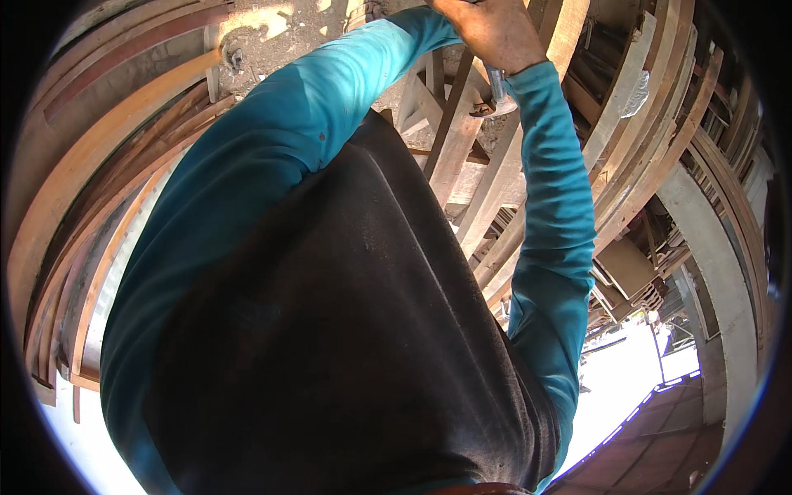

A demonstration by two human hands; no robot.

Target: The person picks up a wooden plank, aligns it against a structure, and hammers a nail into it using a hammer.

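Note:
At the top edge, my right hand point(495, 35) shows its back and wrist below the teal sleeve. Its fingers run out of the picture, so what they hold, if anything, is hidden. My left sleeve point(330, 91) reaches up to the same spot and ends behind the right hand. The left hand itself does not show. Just below the right wrist is a silver metal piece point(497, 97) with a rounded shaft and a wider lower end. I cannot tell its kind or whether I hold it. Pale wooden beams point(454, 157) lie beneath and beside it.
Long boards point(132, 115) are stacked on the left. More planks point(639, 115) fill the right, with a clear plastic scrap point(635, 93) on them. A grey post point(718, 247) stands farther right. Dirt ground point(264, 49) shows at the upper left. My dark apron-like garment point(330, 330) covers the middle.

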